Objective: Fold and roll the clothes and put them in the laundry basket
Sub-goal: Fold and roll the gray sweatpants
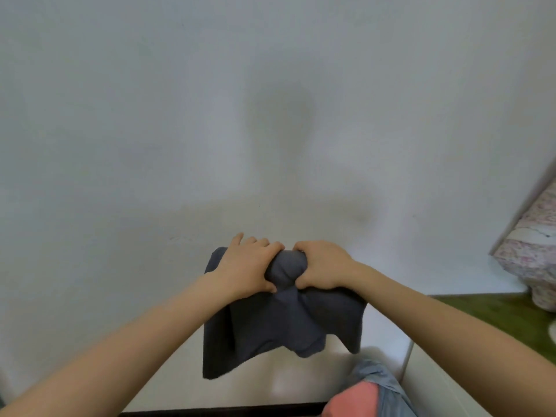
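A dark grey garment (270, 323) hangs in the air in front of me, bunched at its top edge. My left hand (246, 266) grips the bunched top from the left, and my right hand (322, 266) grips it from the right, thumbs almost touching. The loose lower part of the cloth droops below both hands, with one corner at the lower left and another at the right. A pink garment (352, 401) and a light blue garment (388, 386) lie bunched together at the bottom right. I cannot tell what they rest in, and no basket is recognisable.
A plain white wall (270, 100) fills the upper view. Below it is a pale floor (270, 383). At the right, a floral patterned bedding bundle (532, 251) sits over a green surface (493, 314). A thin white rail (407, 356) runs beside the pale surface.
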### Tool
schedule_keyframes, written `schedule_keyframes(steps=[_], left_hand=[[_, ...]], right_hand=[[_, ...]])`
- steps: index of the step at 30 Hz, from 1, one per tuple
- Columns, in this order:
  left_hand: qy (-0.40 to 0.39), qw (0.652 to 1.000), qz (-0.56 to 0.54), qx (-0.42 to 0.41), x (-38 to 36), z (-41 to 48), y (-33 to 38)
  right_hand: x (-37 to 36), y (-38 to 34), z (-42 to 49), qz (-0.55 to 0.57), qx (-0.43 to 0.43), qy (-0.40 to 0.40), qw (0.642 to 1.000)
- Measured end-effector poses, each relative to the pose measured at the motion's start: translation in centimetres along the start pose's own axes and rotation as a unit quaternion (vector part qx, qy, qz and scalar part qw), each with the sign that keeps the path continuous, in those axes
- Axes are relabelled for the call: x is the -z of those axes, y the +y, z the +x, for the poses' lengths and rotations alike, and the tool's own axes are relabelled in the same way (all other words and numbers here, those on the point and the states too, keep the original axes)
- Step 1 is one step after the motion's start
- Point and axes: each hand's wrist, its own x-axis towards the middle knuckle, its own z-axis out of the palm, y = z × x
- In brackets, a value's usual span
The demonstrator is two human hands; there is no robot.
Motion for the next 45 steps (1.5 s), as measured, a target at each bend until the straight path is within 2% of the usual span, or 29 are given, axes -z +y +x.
schedule_keyframes(steps=[2,5,7,10,13,16,20,22,26,29,31,35,39,45], left_hand=[[0.044,0.998,0.053,-0.018,-0.9,-0.7,-0.1],[0.153,0.980,0.109,-0.061,-2.2,-1.8,-0.3],[0.188,0.970,0.128,-0.082,-3.0,-2.3,-0.5],[0.242,0.956,0.132,-0.105,-3.6,-2.8,-1.0],[0.285,0.941,0.137,-0.120,-3.3,-2.9,-1.3],[0.307,0.934,0.130,-0.128,-2.6,-2.6,-1.2],[0.251,0.960,0.081,-0.091,-2.7,-2.1,-1.0],[0.201,0.977,0.051,-0.051,-2.8,-1.9,-0.7],[0.116,0.993,0.003,0.010,-2.8,-1.2,-0.1],[0.103,0.994,-0.014,0.019,-2.8,-0.8,0.2],[0.092,0.995,-0.019,0.029,-3.0,-0.7,0.2],[0.075,0.995,-0.046,0.040,-2.6,-0.7,0.2],[0.061,0.997,-0.051,0.022,-2.1,-0.7,0.8],[0.049,0.998,0.010,-0.030,-4.5,-3.2,-0.1]], right_hand=[[0.8,0.9,0.2,0.096,-0.021,-0.051,0.994],[1.5,2.0,0.4,0.229,-0.060,-0.109,0.965],[1.7,2.7,0.6,0.322,-0.078,-0.147,0.932],[1.6,3.5,0.7,0.454,-0.071,-0.231,0.857],[0.8,4.3,1.1,0.481,-0.053,-0.292,0.825],[0.7,4.4,1.6,0.439,-0.063,-0.318,0.838],[1.7,2.6,1.1,0.262,-0.058,-0.237,0.934],[1.8,1.4,0.7,0.171,-0.038,-0.194,0.965],[-0.2,-0.5,-0.7,0.020,0.005,-0.133,0.991],[-3.5,-1.1,-1.6,-0.142,0.034,0.015,0.989],[-5.1,-0.6,-1.8,-0.155,0.041,0.076,0.984],[-5.4,1.9,-2.1,-0.139,0.011,0.123,0.983],[-5.0,3.2,-2.1,-0.116,0.025,0.198,0.973],[-6.2,4.8,-2.8,-0.087,0.053,0.230,0.968]])
